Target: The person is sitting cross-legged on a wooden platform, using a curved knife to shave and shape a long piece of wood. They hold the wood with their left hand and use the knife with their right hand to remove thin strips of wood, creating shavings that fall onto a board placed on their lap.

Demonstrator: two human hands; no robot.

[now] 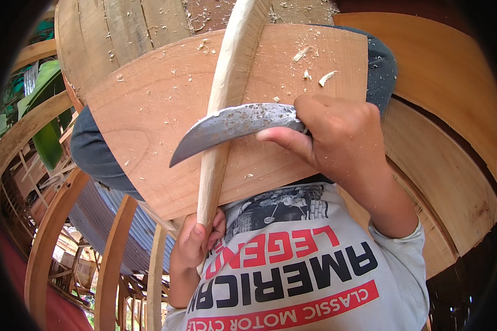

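Observation:
A long, pale, roughly whittled wooden stick [225,91] runs from my body across a reddish wooden board [160,132] on my lap and on toward the far planks. My left hand [196,243] is closed round its near end, close to my shirt. In my right hand [339,132] is a curved knife [232,127] with a broad, rust-spotted grey blade. My thumb lies along the blade's base, and the handle is hidden in my fist. Across the middle of the stick lies the blade, its tip pointing left past it. Whether the edge is biting in cannot be told.
Curled wood shavings [327,78] are scattered over the board and the floor planks [132,27] beyond. Curved wooden railing slats [113,259] stand at the left, with green leaves [47,135] and corrugated metal sheets outside them. Wide wooden planks [433,165] are at the right.

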